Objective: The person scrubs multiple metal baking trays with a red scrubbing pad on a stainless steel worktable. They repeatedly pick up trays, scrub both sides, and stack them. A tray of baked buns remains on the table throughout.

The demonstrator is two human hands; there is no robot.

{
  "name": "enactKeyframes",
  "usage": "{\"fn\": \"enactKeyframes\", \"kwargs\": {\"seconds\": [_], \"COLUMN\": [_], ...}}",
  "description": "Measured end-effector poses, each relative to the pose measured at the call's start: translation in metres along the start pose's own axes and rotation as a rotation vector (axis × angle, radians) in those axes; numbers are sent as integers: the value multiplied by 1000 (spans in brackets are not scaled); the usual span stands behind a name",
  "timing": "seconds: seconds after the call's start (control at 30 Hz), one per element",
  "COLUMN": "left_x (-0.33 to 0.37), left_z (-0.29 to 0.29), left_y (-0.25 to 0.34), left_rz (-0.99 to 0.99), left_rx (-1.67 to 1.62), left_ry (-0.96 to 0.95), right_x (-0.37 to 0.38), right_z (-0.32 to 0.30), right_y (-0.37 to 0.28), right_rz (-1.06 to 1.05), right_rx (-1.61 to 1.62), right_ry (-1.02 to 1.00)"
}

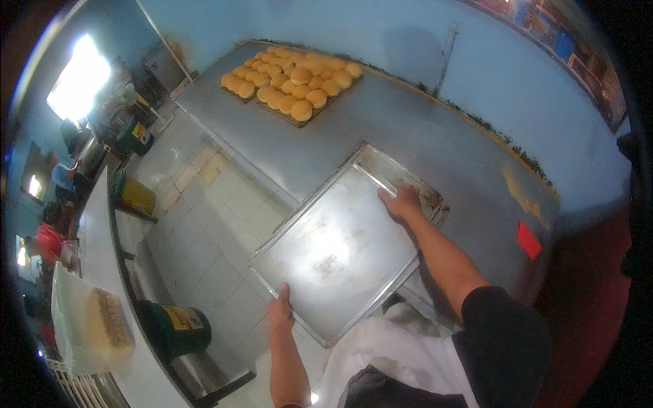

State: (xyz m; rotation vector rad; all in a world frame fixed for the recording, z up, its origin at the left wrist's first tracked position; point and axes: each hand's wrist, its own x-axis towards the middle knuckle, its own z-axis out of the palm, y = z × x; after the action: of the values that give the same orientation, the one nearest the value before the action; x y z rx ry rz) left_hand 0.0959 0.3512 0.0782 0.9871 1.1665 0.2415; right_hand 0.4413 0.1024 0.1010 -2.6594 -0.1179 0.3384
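I hold a shallow metal baking tray (pixel 306 251) tilted, partly over the edge of the grey metal table (pixel 224 122). My left hand (pixel 281 311) grips its near left rim, thumb on top. My right hand (pixel 403 202) is closed on the far right rim. The tray's inner face is bare, with a dark stain near the middle. Beneath it, another worn metal tray (pixel 430 196) shows at the far right; most of it is hidden. Farther back on the table, many golden round buns (pixel 299 75) sit in rows on dark trays (pixel 297 124).
A red flat piece (pixel 528 241) lies by the table's right end. Across the tiled floor (pixel 204 238) runs a white counter (pixel 129 319) with a clear plastic container (pixel 71 319). A green bucket (pixel 175 330) and a yellow bucket (pixel 136 192) stand nearby. People (pixel 49 238) are at far left.
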Motion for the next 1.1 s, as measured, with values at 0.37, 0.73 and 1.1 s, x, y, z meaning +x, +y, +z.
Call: {"fn": "enactKeyframes", "kwargs": {"seconds": [0.37, 0.73, 1.1], "left_x": [28, -129, -252], "left_z": [8, 36, 63], "left_y": [-34, -39, -135], "left_rz": [99, 851, 1119], "left_rx": [102, -33, 220], "left_ry": [-13, -180, -323], "right_x": [30, -103, -142], "right_z": [-12, -112, -110], "right_y": [17, 155, 357], "right_rz": [131, -170, -511], "right_rx": [133, 793, 1111], "right_ry": [-169, 85, 39]}}
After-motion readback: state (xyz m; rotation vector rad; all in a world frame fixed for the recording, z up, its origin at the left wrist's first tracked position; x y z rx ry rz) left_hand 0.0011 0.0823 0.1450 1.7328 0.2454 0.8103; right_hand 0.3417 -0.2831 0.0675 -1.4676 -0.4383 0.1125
